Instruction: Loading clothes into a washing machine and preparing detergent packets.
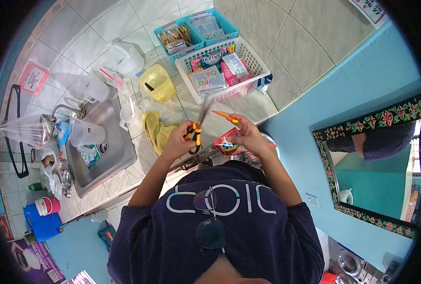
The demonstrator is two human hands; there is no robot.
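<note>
My left hand [179, 141] grips scissors [197, 135] by their orange and black handles, with the blades pointing up and away from me. To the right of them, my right hand [247, 135] holds a red sachet [226, 142] low, over the counter's front edge, and a narrow orange and yellow packet piece [225, 116] between its upper fingers. Below that hand, a round container [275, 146] holds red packets, partly hidden by my arm. A yellow cloth [158, 132] lies on the tiled counter left of the scissors.
A white plastic basket [220, 95] of packets stands behind my hands, with blue baskets [179, 52] of sachets beyond it. A yellow container [158, 83] and a clear jug [127, 58] stand at the back left. The steel sink [120, 167] holds a plastic pitcher [89, 133]. A wall borders the right side.
</note>
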